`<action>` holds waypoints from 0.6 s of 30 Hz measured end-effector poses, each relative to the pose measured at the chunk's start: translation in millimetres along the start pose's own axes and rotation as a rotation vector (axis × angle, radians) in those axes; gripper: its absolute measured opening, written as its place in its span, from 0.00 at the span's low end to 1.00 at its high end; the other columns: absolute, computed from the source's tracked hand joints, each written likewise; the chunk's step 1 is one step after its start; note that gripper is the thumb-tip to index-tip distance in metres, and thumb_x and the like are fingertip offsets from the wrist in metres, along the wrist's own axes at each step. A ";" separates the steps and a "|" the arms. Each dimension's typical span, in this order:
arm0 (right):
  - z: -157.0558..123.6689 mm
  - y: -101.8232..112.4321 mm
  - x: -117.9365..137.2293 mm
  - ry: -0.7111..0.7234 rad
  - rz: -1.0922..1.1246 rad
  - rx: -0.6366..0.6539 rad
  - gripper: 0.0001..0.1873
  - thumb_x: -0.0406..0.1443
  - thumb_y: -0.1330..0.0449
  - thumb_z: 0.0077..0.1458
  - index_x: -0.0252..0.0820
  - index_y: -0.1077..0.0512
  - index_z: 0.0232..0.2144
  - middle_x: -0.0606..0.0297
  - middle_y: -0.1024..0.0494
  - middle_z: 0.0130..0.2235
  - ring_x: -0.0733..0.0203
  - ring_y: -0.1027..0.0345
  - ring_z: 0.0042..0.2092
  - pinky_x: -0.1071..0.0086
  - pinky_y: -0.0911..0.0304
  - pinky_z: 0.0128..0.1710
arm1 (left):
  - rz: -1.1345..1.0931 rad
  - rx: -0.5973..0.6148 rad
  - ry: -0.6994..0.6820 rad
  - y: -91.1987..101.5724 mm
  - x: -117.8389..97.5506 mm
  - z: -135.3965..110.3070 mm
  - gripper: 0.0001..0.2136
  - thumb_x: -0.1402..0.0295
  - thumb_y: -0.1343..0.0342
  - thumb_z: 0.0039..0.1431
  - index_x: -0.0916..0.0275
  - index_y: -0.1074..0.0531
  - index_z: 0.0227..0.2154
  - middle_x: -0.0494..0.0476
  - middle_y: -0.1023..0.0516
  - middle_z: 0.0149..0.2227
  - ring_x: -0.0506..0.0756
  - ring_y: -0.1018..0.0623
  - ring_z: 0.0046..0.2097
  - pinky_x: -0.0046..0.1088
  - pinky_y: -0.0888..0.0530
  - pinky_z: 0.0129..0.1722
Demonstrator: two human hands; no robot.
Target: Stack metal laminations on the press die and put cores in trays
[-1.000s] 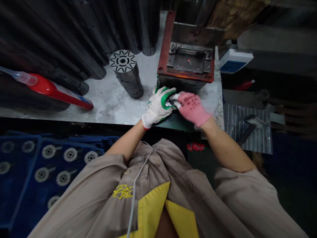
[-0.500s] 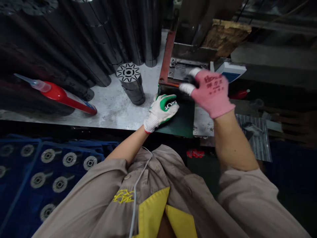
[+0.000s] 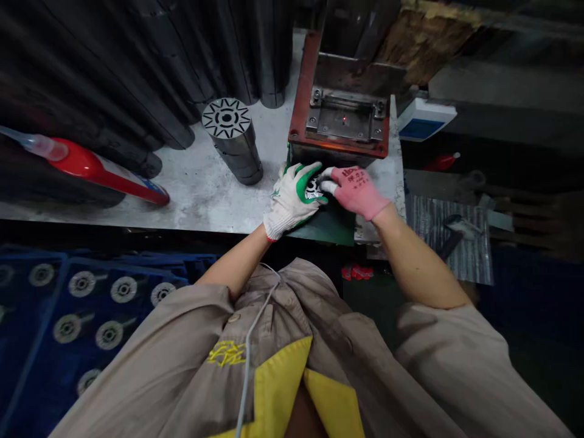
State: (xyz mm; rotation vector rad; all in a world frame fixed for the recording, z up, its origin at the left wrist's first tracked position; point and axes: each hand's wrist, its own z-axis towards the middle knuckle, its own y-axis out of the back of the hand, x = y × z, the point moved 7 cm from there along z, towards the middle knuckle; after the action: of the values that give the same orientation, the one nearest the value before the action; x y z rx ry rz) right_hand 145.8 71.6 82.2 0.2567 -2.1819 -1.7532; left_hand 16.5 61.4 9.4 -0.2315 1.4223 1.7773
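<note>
White-green-gloved left hand (image 3: 292,193): curled around the silvery, slotted, round metal part (image 3: 312,189); your steady hold seemed best;
Pink-gloved right hand (image 3: 354,190): fingers bent beside it; any pinch, I could not tell.

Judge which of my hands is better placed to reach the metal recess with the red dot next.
Probably your right hand: it lies almost directly below the metal recess in view, with only its fingertips near the slotted core. Your left hand is curled around that core.

free: tabletop (image 3: 201,198) between bottle (image 3: 98,170) and cylinder (image 3: 233,146) | beyond left fingers (image 3: 312,169): fixture (image 3: 340,145) blocks
</note>
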 end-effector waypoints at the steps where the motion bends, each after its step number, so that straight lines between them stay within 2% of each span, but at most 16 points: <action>1: 0.7 -6.0 3.6 -0.004 -0.019 0.081 0.19 0.37 0.47 0.74 0.37 0.21 0.56 0.52 0.16 0.54 0.48 0.23 0.56 0.57 0.32 0.58 | -0.001 0.007 -0.013 -0.3 -0.2 0.3 0.40 0.38 0.40 0.62 0.59 0.33 0.69 0.64 0.26 0.67 0.70 0.30 0.69 0.55 0.43 0.76; 3: 0.8 -2.5 12.4 0.012 -0.071 0.173 0.16 0.36 0.44 0.73 0.36 0.19 0.53 0.51 0.16 0.54 0.47 0.23 0.57 0.56 0.33 0.59 | -0.010 0.003 -0.034 -0.1 -1.2 0.6 0.40 0.38 0.40 0.63 0.60 0.33 0.69 0.64 0.26 0.67 0.69 0.30 0.68 0.53 0.42 0.76; 5: -0.2 16.6 19.1 0.042 -0.096 0.176 0.16 0.37 0.43 0.72 0.38 0.20 0.53 0.53 0.16 0.54 0.47 0.23 0.57 0.55 0.33 0.60 | -0.024 -0.029 -0.005 1.5 0.9 -0.1 0.41 0.38 0.38 0.61 0.61 0.32 0.68 0.66 0.27 0.66 0.70 0.29 0.67 0.52 0.38 0.74; 6: 0.2 30.6 19.2 0.037 -0.089 0.125 0.17 0.38 0.44 0.73 0.39 0.20 0.55 0.54 0.16 0.55 0.47 0.23 0.57 0.55 0.32 0.59 | -0.028 -0.047 0.024 2.4 3.0 -0.8 0.42 0.37 0.37 0.60 0.61 0.31 0.68 0.67 0.27 0.66 0.70 0.29 0.67 0.51 0.36 0.73; 8: 3.7 61.5 12.5 -0.009 -0.084 -0.077 0.22 0.43 0.47 0.75 0.40 0.23 0.60 0.52 0.18 0.59 0.44 0.25 0.59 0.52 0.31 0.58 | -0.036 -0.063 0.066 3.6 6.9 -2.4 0.43 0.36 0.36 0.58 0.60 0.30 0.68 0.67 0.29 0.66 0.70 0.29 0.66 0.51 0.33 0.71; 11: 12.6 88.2 -4.8 -0.127 -0.145 -0.370 0.32 0.54 0.49 0.74 0.33 0.22 0.55 0.41 0.22 0.59 0.38 0.29 0.59 0.49 0.32 0.56 | -0.080 -0.041 0.020 5.8 8.1 -3.8 0.44 0.32 0.41 0.60 0.58 0.31 0.68 0.66 0.28 0.66 0.70 0.31 0.68 0.51 0.34 0.71; 14: 21.6 82.8 -9.1 -0.128 -0.198 -0.384 0.35 0.57 0.52 0.74 0.32 0.20 0.49 0.40 0.23 0.58 0.41 0.33 0.58 0.52 0.35 0.56 | -0.134 -0.010 -0.064 9.3 7.1 -3.5 0.45 0.28 0.50 0.63 0.59 0.32 0.69 0.65 0.27 0.67 0.70 0.32 0.70 0.52 0.37 0.73; 16: 17.9 73.8 -7.1 -0.130 -0.201 -0.329 0.32 0.53 0.54 0.76 0.35 0.20 0.50 0.42 0.23 0.58 0.42 0.32 0.58 0.53 0.36 0.56 | -0.138 0.005 -0.102 9.4 5.7 -2.8 0.45 0.28 0.53 0.64 0.60 0.32 0.69 0.66 0.27 0.68 0.69 0.31 0.70 0.54 0.41 0.75; 18: 7.1 61.5 -0.1 -0.096 -0.158 -0.267 0.29 0.48 0.56 0.77 0.37 0.21 0.55 0.45 0.21 0.57 0.43 0.30 0.56 0.53 0.36 0.54 | -0.111 0.005 -0.112 7.1 4.4 -2.0 0.45 0.29 0.52 0.65 0.62 0.33 0.69 0.67 0.28 0.69 0.70 0.31 0.70 0.54 0.42 0.75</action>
State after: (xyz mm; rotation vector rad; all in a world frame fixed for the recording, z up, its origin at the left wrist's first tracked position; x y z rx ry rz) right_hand 147.3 92.1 140.6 0.2916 -2.0060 -2.1599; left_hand 8.1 61.7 11.3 -0.2012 1.3088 1.6700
